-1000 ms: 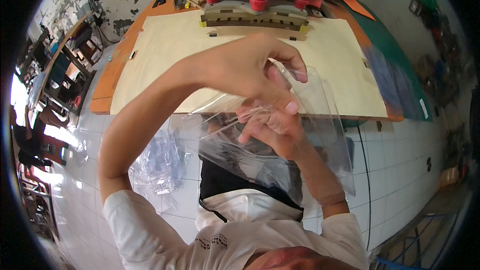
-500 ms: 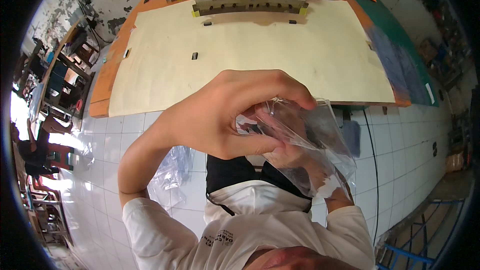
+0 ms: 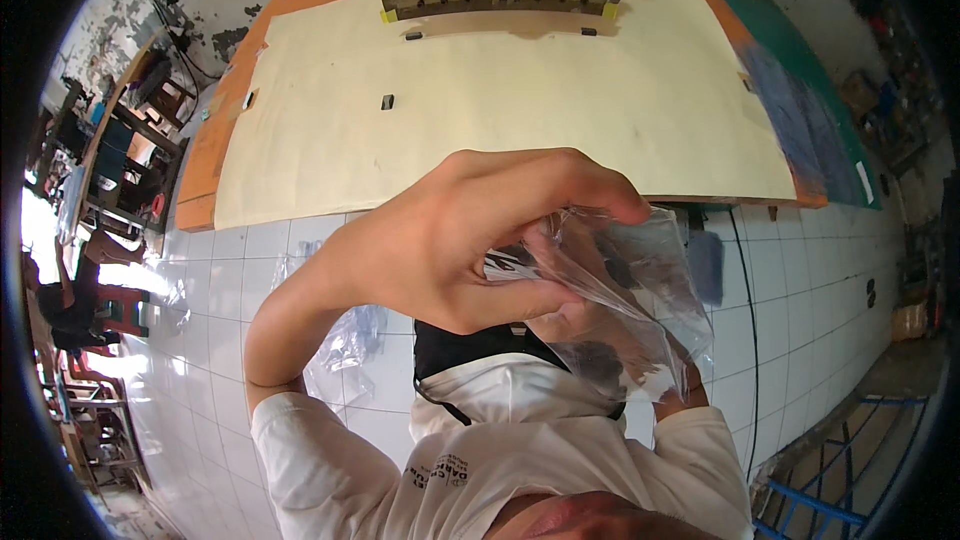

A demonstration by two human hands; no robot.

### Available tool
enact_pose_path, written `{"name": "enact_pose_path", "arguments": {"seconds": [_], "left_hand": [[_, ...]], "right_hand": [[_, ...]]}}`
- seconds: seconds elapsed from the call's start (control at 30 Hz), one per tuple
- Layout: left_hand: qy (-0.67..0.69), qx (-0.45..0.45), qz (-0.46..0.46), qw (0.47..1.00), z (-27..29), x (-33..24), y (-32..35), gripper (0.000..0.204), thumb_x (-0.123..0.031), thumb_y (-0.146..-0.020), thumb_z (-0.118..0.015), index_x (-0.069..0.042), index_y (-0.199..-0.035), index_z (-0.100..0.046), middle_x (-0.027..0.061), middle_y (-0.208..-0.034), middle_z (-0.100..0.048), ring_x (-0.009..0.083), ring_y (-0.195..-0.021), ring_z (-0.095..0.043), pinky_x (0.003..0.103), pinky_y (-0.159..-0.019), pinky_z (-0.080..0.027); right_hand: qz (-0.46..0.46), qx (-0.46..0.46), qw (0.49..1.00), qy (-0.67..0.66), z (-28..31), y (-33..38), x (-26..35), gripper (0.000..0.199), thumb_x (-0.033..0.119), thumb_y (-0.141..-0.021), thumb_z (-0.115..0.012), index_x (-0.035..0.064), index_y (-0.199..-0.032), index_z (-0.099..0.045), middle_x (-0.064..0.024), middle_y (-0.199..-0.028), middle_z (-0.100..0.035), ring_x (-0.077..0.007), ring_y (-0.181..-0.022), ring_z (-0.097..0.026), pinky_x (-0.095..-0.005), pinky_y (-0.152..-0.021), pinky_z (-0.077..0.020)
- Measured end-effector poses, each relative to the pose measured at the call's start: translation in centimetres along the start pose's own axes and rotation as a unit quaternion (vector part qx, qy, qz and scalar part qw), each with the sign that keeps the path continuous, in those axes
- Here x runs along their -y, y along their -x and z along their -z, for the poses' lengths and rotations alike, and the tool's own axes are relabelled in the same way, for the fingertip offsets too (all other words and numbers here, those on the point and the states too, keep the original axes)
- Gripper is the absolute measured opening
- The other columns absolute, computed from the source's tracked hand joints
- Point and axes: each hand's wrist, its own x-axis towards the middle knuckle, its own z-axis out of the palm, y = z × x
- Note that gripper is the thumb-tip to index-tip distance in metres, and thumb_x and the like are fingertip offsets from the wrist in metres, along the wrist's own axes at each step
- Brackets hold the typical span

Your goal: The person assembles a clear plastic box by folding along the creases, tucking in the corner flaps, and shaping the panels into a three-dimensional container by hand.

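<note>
My left hand point(image 3: 440, 245) curls around one side of a clear plastic bag point(image 3: 672, 265), its thumb and index finger spread along the crumpled film. Through the film shows my right hand point(image 3: 600, 325), on the bag's far side or inside it, which I cannot tell. Its fingers reach toward my left palm and are partly hidden, and they look closed on the plastic. Both hands are held up in front of my body, before the near edge of the table.
A table point(image 3: 500, 110) topped with a cream sheet carries small dark blocks. At its back stands a machine with a metal bar point(image 3: 500, 2) and red knobs. Clear plastic point(image 3: 345, 340) lies on the white tiled floor. A black cable point(image 3: 750, 340) runs at the right, near a blue metal frame point(image 3: 820, 510).
Both hands and the bag sit slightly lower and further right in view, while the table has shifted up a little. The film's folds have changed shape; the hold looks the same.
</note>
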Motion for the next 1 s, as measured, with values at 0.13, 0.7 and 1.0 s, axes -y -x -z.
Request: {"name": "enact_pose_path", "arguments": {"seconds": [0.13, 0.7, 1.0], "left_hand": [[0.007, -0.01, -0.004, 1.0, -0.2, 0.1, -0.2, 0.054, -0.014, -0.073, -0.084, 0.001, -0.119, -0.06, 0.0183, -0.114, -0.069, 0.0345, -0.105, -0.068, 0.041, -0.089, -0.054], [-0.003, 0.002, 0.037, 0.999, -0.6, 0.1, -0.4, 0.052, -0.015, -0.077, -0.077, 0.002, -0.122, -0.057, 0.0192, -0.117, -0.067, 0.0348, -0.104, -0.068, 0.04, -0.089, -0.054], [-0.034, -0.036, -0.013, 0.999, -1.3, 1.6, 0.0, 0.059, -0.018, -0.074, -0.08, 0.002, -0.124, -0.055, 0.0133, -0.121, -0.063, 0.0251, -0.091, -0.067, 0.035, -0.075, -0.054]], "right_hand": [[-0.002, 0.001, 1.0, -0.001, 0.1, 0.1, 0.0, 0.08, 0.01, -0.085, -0.07, 0.0038, -0.152, -0.028, -0.019, -0.131, -0.056, -0.0337, -0.118, -0.056, -0.0453, -0.103, -0.0412], [-0.013, 0.004, 1.0, -0.025, -0.2, 0.5, -0.2, 0.082, 0.008, -0.084, -0.071, 0.0033, -0.153, -0.026, -0.0199, -0.131, -0.055, -0.0333, -0.116, -0.055, -0.0462, -0.104, -0.0387], [-0.03, 0.016, 0.998, -0.047, -0.6, 1.0, -0.6, 0.084, 0.007, -0.084, -0.071, 0.003, -0.154, -0.024, -0.0204, -0.131, -0.054, -0.0331, -0.115, -0.055, -0.0466, -0.104, -0.0374]]}}
